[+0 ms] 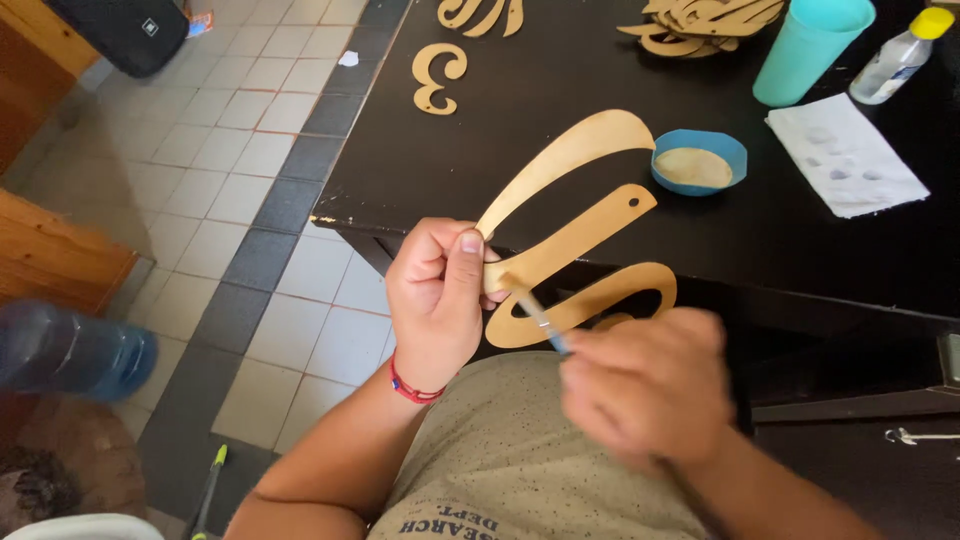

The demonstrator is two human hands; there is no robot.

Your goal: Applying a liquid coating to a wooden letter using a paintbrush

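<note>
My left hand (437, 295) grips a flat, curly wooden cutout (580, 235) at its left end, holding it in front of the black table's edge. My right hand (648, 385), blurred by motion, holds a thin paintbrush (538, 317) with a blue ferrule; its tip touches the cutout close to my left thumb. A small blue bowl (700, 160) with beige paint sits on the black table (480, 170) just beyond the cutout.
A teal cup (810, 48), a clear bottle with a yellow cap (897, 57) and a white paper towel (845, 152) stand at the back right. More wooden cutouts (438, 78) lie on the table. A blue water jug (65, 348) sits on the tiled floor at left.
</note>
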